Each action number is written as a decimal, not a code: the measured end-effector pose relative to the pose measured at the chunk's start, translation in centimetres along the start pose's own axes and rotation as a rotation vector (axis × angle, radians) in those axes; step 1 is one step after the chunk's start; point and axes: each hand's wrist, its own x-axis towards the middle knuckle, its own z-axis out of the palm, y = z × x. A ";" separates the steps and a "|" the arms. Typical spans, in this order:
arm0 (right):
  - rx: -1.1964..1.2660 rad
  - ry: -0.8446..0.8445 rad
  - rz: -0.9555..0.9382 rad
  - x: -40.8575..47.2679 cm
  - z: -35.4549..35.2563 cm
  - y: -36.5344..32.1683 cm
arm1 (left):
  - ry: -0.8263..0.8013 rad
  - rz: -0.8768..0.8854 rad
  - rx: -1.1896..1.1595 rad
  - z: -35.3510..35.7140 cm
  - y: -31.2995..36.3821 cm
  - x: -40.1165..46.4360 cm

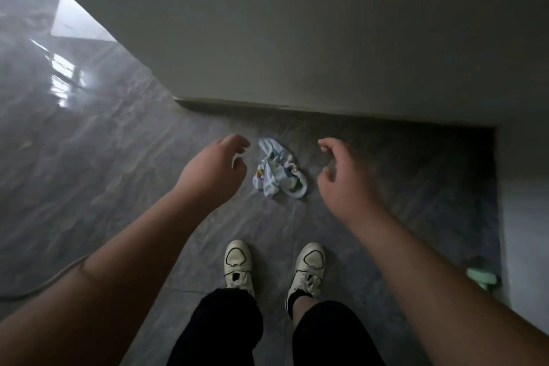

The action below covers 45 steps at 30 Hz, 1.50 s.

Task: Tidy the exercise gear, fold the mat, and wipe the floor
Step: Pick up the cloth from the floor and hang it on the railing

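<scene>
Dark trousers (225,327), white sneakers (237,264) on grey marbled floor (89,157). Green object (481,276) at right edge by the wall, too blurred to identify. Left hand (214,169) and right hand (344,178) both out over the floor, fingers loosely curled, holding nothing. Crumpled light-blue patterned cloth (279,172) lies on the floor between them, untouched. Beyond it, grey wall base (326,107).

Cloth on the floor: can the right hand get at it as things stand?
Probably yes. The crumpled cloth lies on bare floor between both hands; the right hand is empty, nothing between them.
</scene>
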 end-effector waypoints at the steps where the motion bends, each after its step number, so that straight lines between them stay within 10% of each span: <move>1: -0.024 -0.009 -0.005 1.5 2.9 2.7 | -0.018 -0.002 -0.008 3.2 -1.9 2.2; 17: -0.342 -0.496 -0.081 16.5 34.1 33.3 | -0.367 0.238 0.289 37.6 -22.3 26.0; 33: 0.090 -0.262 0.067 18.5 35.5 29.9 | -0.280 0.131 -0.338 38.3 -20.0 26.6; 38: 0.363 -0.077 0.087 17.3 30.3 25.6 | -0.486 0.076 -0.392 37.2 -20.3 22.3; 45: 0.463 0.014 0.097 11.7 18.7 14.7 | -0.174 -0.029 -0.367 26.5 -16.4 14.3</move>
